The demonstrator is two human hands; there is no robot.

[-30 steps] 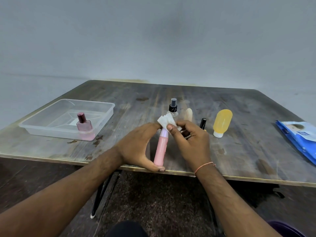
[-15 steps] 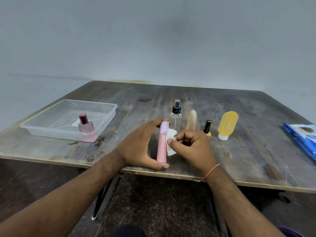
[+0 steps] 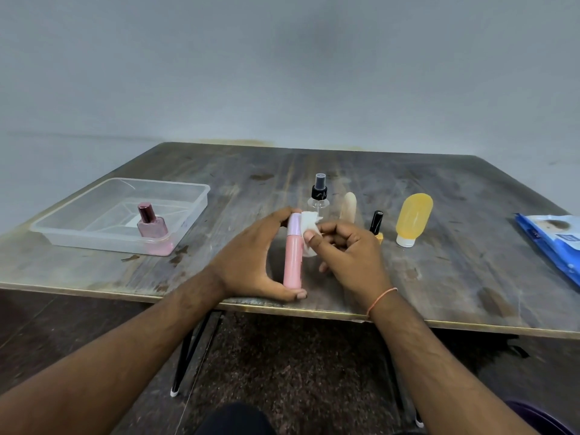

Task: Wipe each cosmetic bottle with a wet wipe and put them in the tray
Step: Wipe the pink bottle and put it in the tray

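One tall pink plastic bottle with a lilac cap (image 3: 293, 251) stands upright between my hands above the near table edge, my left hand (image 3: 251, 259) pinching it end to end, fingers on the cap and thumb under the base. My right hand (image 3: 346, 255) pinches the crumpled white wet wipe (image 3: 309, 229) against its right side near the cap. Its long axis runs vertical, so I judge the wiping goes down its length; the clear plastic tray (image 3: 188, 221) lies well to the left, nearer my left hand.
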